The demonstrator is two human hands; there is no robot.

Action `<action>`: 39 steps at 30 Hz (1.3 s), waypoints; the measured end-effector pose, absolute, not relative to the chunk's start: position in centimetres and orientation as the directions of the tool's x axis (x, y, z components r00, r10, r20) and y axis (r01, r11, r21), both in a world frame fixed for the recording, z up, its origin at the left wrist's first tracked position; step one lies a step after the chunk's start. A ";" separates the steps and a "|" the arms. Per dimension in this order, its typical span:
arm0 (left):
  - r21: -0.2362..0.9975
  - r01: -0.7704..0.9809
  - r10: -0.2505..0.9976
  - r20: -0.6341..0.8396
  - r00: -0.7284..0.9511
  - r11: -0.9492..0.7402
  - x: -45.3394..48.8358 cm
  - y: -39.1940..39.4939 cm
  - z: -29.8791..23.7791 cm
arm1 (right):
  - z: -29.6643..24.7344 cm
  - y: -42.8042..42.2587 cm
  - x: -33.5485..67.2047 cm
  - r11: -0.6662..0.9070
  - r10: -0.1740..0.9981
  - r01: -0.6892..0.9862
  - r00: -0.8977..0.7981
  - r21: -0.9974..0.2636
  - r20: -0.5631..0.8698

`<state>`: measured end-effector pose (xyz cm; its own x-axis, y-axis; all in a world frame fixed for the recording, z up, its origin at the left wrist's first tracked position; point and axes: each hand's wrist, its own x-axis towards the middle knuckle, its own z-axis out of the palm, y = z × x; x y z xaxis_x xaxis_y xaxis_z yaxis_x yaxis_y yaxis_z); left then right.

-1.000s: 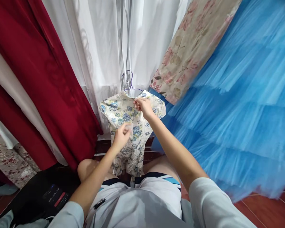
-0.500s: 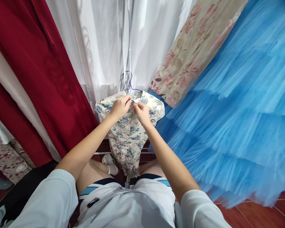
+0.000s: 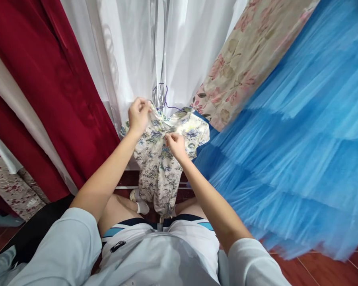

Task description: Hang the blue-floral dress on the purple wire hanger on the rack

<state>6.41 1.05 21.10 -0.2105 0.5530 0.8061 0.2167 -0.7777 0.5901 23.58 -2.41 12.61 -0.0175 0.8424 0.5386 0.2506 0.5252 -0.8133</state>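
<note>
From my end, the work looks midway: the floral garment, centre of the frame, already hangs on the purple hanger, while its neckline gapes, seemingly unfinished. My right hand pinches its front just below that opening; my left hand, curled, is at its upper-left edge, too blurred to tell what's gripped.

Dress: pretty much dead center, hem down between the legs
Hanger: up top, in the dress's neck
Behind it all: curtain
Left side: drape, right next to the curtain
Right side: panel first, then tulle further out
Hands: left by the neckline, right lower, on the front
Shoe: just left of the hem
</note>
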 end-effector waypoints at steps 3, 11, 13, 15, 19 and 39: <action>0.696 0.150 0.598 0.690 -0.407 -0.702 1.5 3.3 20.9 | 11.2 -4.0 24.4 0.520 0.847 0.289 -0.052 -0.804 0.529; 0.963 -0.031 0.862 0.223 -0.456 -0.266 -1.7 2.4 10.8 | 6.9 -6.3 25.1 0.478 0.872 0.357 -0.084 -0.802 0.483; 0.969 0.015 0.909 0.237 -0.343 -0.246 0.5 0.9 7.7 | 5.6 -5.9 26.6 0.438 0.888 0.368 -0.035 -0.820 0.458; 0.962 0.063 0.937 0.275 -0.218 -0.267 3.1 -0.4 5.4 | 4.1 -5.5 28.6 0.381 0.906 0.390 0.024 -0.838 0.423; 0.919 0.091 0.923 0.384 -0.003 -0.383 7.6 -2.1 4.4 | 1.2 -5.8 32.4 0.261 0.947 0.446 0.051 -0.856 0.316; 0.869 0.227 0.678 0.156 0.718 -0.440 10.3 -7.3 3.7 | 8.6 -10.1 30.4 -0.092 0.936 -0.205 -0.353 -0.974 -0.014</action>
